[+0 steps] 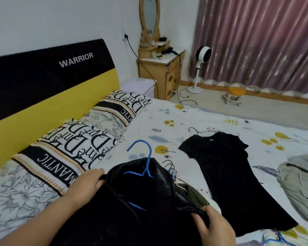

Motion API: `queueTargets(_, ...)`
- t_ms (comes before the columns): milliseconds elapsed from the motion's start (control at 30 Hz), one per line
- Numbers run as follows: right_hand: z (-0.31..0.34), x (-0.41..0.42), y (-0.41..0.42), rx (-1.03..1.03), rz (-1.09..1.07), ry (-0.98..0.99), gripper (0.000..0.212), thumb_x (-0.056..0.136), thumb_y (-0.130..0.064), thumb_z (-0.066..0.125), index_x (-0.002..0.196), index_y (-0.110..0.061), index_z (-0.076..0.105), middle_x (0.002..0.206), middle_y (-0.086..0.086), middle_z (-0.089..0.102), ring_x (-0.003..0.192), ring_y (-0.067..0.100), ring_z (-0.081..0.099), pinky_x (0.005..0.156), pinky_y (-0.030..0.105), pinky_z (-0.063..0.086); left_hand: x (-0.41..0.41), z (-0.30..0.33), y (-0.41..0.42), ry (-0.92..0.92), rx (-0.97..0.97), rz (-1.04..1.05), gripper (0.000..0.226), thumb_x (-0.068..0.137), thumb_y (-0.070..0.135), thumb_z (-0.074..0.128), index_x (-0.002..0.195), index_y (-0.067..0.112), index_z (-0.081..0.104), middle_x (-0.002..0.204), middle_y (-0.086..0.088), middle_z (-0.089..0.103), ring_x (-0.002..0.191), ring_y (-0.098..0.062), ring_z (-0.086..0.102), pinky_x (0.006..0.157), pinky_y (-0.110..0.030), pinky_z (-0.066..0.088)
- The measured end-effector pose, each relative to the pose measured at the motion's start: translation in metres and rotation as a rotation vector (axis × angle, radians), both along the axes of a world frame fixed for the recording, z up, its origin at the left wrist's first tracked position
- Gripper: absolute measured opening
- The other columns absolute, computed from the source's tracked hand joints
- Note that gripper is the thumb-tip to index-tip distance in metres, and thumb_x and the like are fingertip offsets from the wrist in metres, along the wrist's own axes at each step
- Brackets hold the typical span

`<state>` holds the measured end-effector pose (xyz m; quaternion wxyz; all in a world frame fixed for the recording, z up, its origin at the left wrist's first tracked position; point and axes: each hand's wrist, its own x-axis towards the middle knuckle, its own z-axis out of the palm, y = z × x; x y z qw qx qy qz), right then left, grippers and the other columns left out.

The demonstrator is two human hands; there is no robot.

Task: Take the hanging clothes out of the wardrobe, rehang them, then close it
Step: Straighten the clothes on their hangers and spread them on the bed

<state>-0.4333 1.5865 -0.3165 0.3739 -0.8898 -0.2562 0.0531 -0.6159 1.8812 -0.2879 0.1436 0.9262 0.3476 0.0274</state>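
A black jacket [132, 201] on a blue hanger [146, 162] lies on the bed in front of me. My left hand [91, 181] grips its left shoulder edge. My right hand [213, 226] grips the fabric at its right shoulder. The hanger's hook sticks up past the collar. To the right, a black dress [229, 178] lies flat on the bed on a thin dark hanger [194, 130]. Several loose hangers [171, 169] lie between the two garments, and a green garment [196, 196] shows under the jacket. The wardrobe is out of view.
The bed [167, 112] has a printed sheet and two lettered pillows [78, 144] by a black and yellow headboard [43, 82]. A grey bundle of cloth [300, 185] sits at the right. Beyond the bed stand a dresser [160, 68], a fan [202, 55] and a small stool [235, 95].
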Motion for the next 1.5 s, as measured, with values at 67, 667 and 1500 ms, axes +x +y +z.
queueTargets(67,0.025,-0.014,-0.005,-0.032,0.038,0.039,0.045,0.072,-0.032,0.077,0.052,-0.043,0.039,0.049,-0.014,0.049,0.050,0.000,0.044,0.049,0.013,0.031,-0.023,0.028,-0.009,0.020,0.028,0.013,0.009,0.092,0.023,0.047,0.086,0.018,0.053,0.087,0.003,0.060,0.084,-0.014,0.055,0.074,-0.032,0.045)
queueTargets(667,0.194,-0.190,-0.070,0.094,0.287,-0.145,0.014,0.082,-0.031,0.067,0.087,-0.020,0.060,0.079,-0.006,0.064,0.077,0.016,0.054,0.064,0.029,0.037,-0.260,0.211,-0.163,-0.222,0.185,0.387,0.027,0.094,0.019,0.050,0.072,0.032,0.043,0.072,0.000,0.052,0.072,-0.023,0.047,0.054,-0.030,0.029)
queueTargets(1500,0.284,-0.378,0.027,0.251,0.185,-0.359,0.029,0.070,-0.004,0.078,0.079,-0.020,0.055,0.074,-0.002,0.057,0.079,0.026,0.056,0.070,0.038,0.043,-0.445,0.273,-0.072,-0.783,0.150,0.392,0.019,0.084,0.021,0.065,0.067,0.014,0.058,0.063,-0.002,0.059,0.062,-0.018,0.055,0.053,-0.030,0.036)
